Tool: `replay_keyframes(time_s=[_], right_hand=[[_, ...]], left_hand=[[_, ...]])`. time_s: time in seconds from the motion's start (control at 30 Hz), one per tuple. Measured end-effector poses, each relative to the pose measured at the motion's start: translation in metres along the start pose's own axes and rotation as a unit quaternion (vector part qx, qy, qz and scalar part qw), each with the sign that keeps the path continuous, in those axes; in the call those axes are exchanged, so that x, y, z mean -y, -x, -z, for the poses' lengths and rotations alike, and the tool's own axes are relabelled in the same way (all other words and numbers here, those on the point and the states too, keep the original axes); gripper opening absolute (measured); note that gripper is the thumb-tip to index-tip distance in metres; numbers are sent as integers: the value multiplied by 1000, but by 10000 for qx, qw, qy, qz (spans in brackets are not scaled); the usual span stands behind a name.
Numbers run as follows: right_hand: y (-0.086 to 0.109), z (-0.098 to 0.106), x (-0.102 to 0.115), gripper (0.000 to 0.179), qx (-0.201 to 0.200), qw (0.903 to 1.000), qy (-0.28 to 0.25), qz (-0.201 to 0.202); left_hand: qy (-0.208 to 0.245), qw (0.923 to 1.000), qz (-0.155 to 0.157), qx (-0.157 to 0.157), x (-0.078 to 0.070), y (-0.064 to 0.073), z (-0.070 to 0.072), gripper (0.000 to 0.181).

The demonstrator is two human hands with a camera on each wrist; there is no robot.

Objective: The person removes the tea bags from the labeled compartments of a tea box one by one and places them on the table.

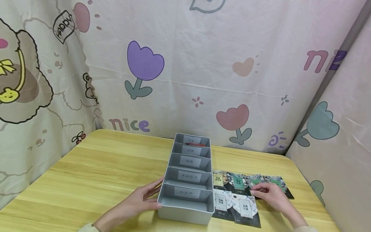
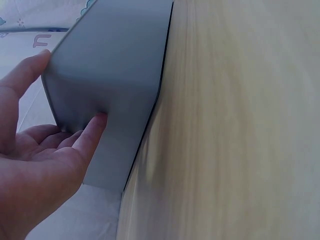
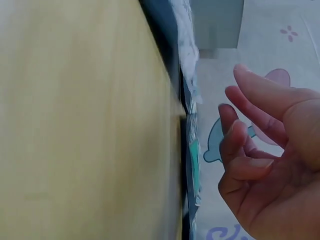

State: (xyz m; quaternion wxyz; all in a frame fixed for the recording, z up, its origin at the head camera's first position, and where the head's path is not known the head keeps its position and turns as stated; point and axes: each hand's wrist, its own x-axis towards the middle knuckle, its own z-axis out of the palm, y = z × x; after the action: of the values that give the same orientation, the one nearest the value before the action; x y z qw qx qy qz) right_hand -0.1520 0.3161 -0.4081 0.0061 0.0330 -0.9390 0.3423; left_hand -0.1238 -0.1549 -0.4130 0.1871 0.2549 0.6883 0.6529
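A long grey divided box stands on the table, its compartments each bearing a paper label with Chinese writing. My left hand rests against the box's left side, fingers extended, thumb at the front corner; in the left wrist view its fingertips touch the grey wall. To the right of the box lie several flat tea sachets in two rows: white-labelled ones in front, yellow- and green-labelled ones behind. Over the right end of these, my right hand hovers with loosely bent fingers, nothing between them in the right wrist view.
Inside the farthest compartment is something red. The wooden table stretches left of the box and meets a printed curtain at the back. More curtain hangs along both sides.
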Motion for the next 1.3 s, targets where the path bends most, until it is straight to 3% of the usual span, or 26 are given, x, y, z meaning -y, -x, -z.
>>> replay_keyframes(time_s=[0.13, 0.57, 0.97, 1.3], right_hand=[[-1, 2, 1, 15, -275, 9995, 148, -33], [-1, 0, 1, 18, -357, 9987, 353, -29], [-1, 1, 8, 22, -235, 9994, 169, -189], [-7, 2, 27, 21, -74, 10000, 65, 9]], left_hand=[[-3, 10000, 22, 7, 0, 0, 0, 79], [53, 10000, 64, -2, -2, 0, -1, 79], [127, 9999, 22, 47, -1, -1, -2, 78], [158, 9998, -55, 108, 1, -1, 1, 79]])
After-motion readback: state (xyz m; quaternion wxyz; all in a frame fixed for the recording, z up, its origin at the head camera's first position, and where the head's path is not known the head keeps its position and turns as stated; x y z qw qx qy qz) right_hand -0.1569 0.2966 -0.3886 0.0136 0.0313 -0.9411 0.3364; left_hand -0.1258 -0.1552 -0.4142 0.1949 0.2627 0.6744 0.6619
